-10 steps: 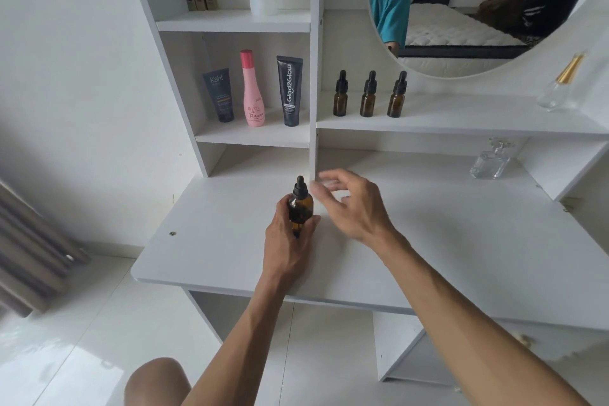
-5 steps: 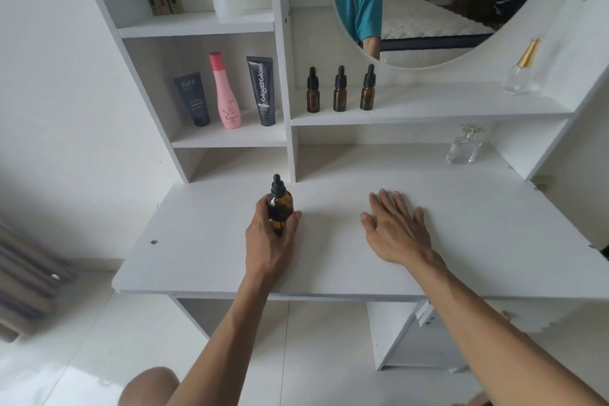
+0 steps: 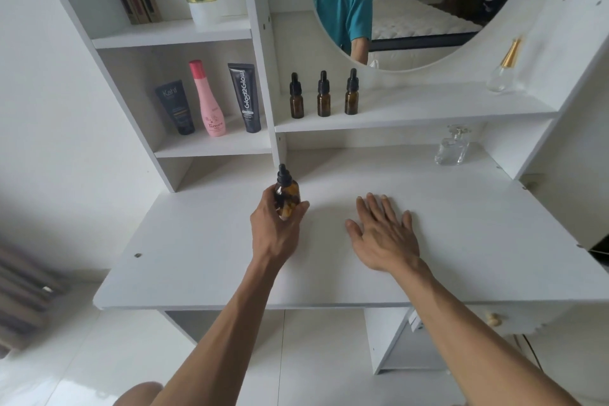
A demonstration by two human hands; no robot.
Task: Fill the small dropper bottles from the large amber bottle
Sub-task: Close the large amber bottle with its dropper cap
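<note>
The large amber bottle (image 3: pixel 287 194) with a black dropper cap stands upright on the white desk (image 3: pixel 197 257), near the shelf divider. My left hand (image 3: pixel 276 231) grips it from the near side, fingers curled round its body. My right hand (image 3: pixel 384 234) lies flat on the desk to the right, palm down, fingers spread and straight, holding nothing. Three small amber dropper bottles (image 3: pixel 323 95) stand in a row on the shelf under the mirror, all capped, well beyond both hands.
A dark tube (image 3: pixel 176 107), a pink bottle (image 3: pixel 207 100) and a black tube (image 3: pixel 247 99) stand in the left shelf bay. A clear glass perfume bottle (image 3: pixel 453 147) sits at the desk's back right, another (image 3: pixel 502 71) on the shelf above. A round mirror (image 3: pixel 428 3) hangs behind.
My right hand has left the bottle's cap and come down flat on the desk to the right. My left hand keeps its grip on the large bottle. The camera has tilted back.
</note>
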